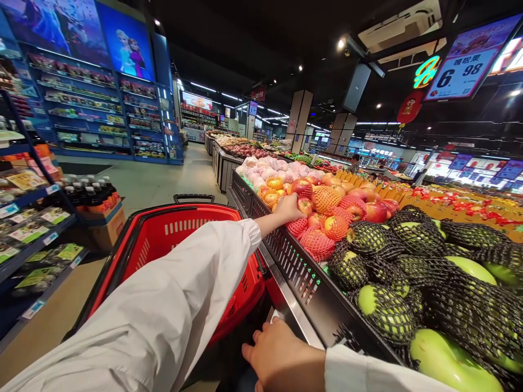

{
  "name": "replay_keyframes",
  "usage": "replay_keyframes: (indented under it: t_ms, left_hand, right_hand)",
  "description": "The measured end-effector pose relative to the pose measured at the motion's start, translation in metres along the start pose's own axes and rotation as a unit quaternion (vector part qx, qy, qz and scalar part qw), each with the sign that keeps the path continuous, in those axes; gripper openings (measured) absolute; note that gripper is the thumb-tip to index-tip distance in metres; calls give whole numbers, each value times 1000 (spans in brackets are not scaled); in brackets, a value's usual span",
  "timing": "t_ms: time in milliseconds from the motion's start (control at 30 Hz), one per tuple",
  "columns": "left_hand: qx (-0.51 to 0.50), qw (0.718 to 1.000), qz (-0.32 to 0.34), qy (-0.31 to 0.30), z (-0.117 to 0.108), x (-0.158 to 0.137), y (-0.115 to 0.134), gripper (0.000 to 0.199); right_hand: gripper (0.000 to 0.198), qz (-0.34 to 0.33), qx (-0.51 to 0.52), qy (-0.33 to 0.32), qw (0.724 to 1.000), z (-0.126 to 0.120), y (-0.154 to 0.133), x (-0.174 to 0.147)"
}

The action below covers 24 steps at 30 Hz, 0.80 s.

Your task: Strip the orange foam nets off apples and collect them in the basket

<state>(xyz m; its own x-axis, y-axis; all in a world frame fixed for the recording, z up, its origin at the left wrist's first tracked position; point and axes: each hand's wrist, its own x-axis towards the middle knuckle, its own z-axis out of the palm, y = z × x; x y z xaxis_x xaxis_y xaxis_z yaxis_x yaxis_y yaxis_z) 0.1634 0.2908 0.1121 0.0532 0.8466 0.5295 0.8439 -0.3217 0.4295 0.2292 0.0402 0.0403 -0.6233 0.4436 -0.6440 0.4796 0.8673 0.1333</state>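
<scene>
My left hand (286,209) reaches over the front of the black crate (281,245). Its fingers are closed around the side of a red-yellow apple (304,206), and the fingertips are partly hidden. Other apples in red and orange foam nets (326,199) lie around it. My right hand (281,351) is low by the crate's metal edge, its visible fingers bent and a little apart. I make out nothing held in it; a small white thing (275,314) shows just beyond the fingers. Under my left arm stands a red shopping basket (143,245) with a black rim.
Green melon-like fruits in black nets (386,310) fill the right side. Pale netted fruits (269,169) lie behind the apples. Bottles (90,190) stand in a carton at left, near a shelf of packed goods (36,228). An aisle floor (192,179) runs ahead.
</scene>
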Motion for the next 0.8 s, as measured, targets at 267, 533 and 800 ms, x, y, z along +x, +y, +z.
replay_keyframes:
  t_ms: [267, 533, 800]
  left_hand:
    - [-134, 981, -41, 134, 7, -11, -8, 64]
    - [-150, 967, -81, 190, 1, -15, -5, 68]
    - [-85, 973, -71, 203, -11, -16, -4, 67]
  right_hand:
    - [71, -2, 1, -4, 1000, 0, 0, 2]
    - [62, -14, 5, 67, 998, 4, 0, 1]
    - [61, -4, -9, 23, 1000, -5, -1, -8]
